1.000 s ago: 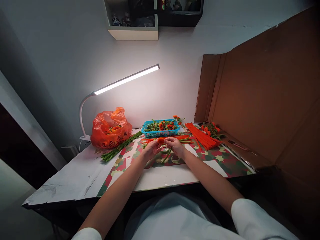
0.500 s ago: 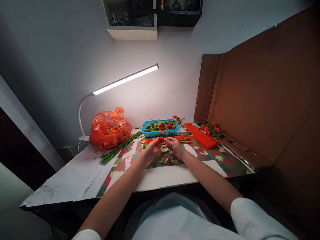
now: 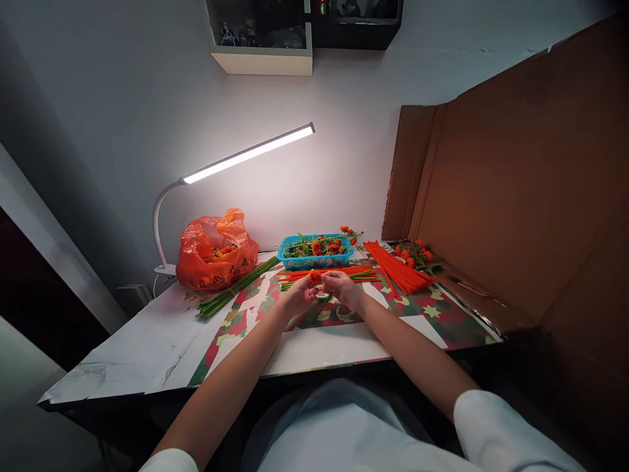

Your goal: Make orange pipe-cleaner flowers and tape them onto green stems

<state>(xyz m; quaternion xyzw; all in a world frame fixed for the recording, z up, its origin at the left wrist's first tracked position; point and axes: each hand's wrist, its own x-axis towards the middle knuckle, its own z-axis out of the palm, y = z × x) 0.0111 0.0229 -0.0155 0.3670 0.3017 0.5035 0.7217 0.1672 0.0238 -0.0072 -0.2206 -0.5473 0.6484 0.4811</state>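
Note:
My left hand point(image 3: 301, 294) is closed on a small orange flower point(image 3: 315, 277), holding it upright over the table. Close beside it, my right hand point(image 3: 344, 290) has its fingers pinched together at the flower's right side. A thin green stem point(image 3: 324, 307) slants down between the hands; where it joins the flower is hidden by my fingers. Behind the hands lie orange pipe cleaners point(image 3: 351, 269) and green pipe cleaners point(image 3: 363, 278). A pale ring-shaped roll point(image 3: 322, 295), perhaps tape, rests on the table below the fingers.
A blue basket point(image 3: 314, 263) of orange flowers stands at the back. To its left are a green bundle point(image 3: 236, 288) and an orange plastic bag point(image 3: 216, 252). On the right lie an orange bundle point(image 3: 400, 270) and loose flowers point(image 3: 415, 254), by a cardboard wall point(image 3: 515, 177). A lamp point(image 3: 248, 154) shines above.
The flower has tilted slightly in my left fingers, and my right hand has turned a little, with the stem hanging lower. The whole view has shifted slightly.

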